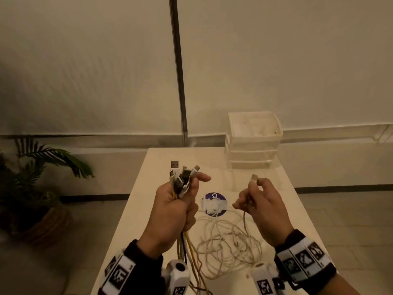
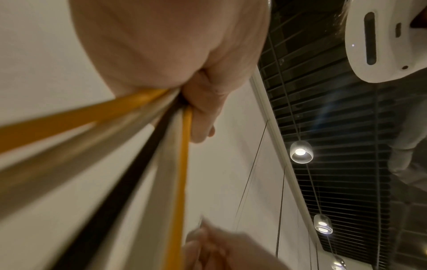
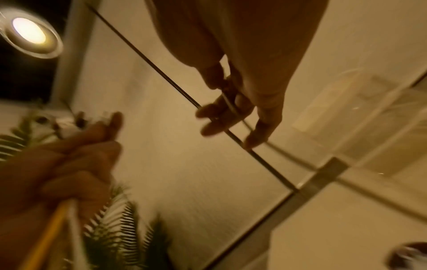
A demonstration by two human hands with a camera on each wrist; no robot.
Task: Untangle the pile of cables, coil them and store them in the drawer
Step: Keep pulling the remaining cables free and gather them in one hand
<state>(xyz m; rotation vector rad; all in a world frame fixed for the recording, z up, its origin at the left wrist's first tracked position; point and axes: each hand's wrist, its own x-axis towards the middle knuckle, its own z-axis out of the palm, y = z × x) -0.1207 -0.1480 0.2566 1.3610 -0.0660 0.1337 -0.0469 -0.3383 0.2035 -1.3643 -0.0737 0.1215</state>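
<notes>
Head view. Your left hand was fisted round a bundle of cables, plug ends fanned above the thumb, yellow, black and pale leads trailing down past the wrist. Your right hand pinched a single white cable just below its plug, thumb against fingertips. A loose tangle of white cables lay on the table between both wrists, over a purple sticker. The drawer unit stood at the table's far right; a potted plant sat on the floor at left.

Left wrist view. Fingers curled tight round yellow, black and grey leads.

Right wrist view. Fingertips were closed on the thin cable; blurred.
</notes>
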